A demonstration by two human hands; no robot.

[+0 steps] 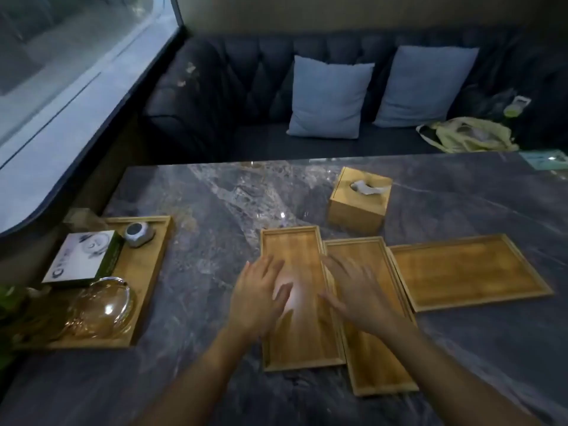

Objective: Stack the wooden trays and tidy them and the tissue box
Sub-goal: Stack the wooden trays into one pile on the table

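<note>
Three empty wooden trays lie unstacked on bench (215, 192): left tray (299, 336), middle tray (373, 361), right tray (467, 272), edges approx touching. Tissue box (359, 196) sits just behind them. Left hand (258, 298) & right hand (358, 290) hover over left/middle trays, fingers spread, each grip empty, prob. positioned to take tray edges for stacking

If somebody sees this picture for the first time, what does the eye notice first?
Three empty wooden trays lie side by side in the middle of the dark marble table, with the left hand and right hand spread open above them. Behind them stands a wooden tissue box.
</note>
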